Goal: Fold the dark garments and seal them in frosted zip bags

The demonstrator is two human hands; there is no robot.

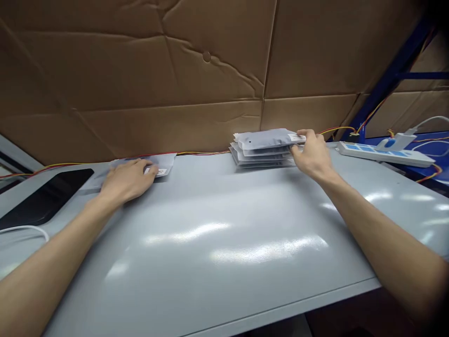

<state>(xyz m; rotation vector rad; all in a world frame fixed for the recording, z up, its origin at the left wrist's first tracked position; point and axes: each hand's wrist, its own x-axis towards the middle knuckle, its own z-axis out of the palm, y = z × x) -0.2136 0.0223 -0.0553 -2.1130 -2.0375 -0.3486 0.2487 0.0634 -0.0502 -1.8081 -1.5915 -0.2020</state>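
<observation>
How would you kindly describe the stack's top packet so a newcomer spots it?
On the grey table, find the stack by the cardboard. The right hand touches its top packet. Unlike those beneath, it shows its upper face, with a dark dot.

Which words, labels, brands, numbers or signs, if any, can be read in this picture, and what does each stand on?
No text can be read.
White label on the top frosted plastic bag of the stack, by the right hand: too small and blurred.
Printed sticker on the bag under the left hand: dark marks, too blurred.
White-and-blue power strip: no legible marking.
</observation>
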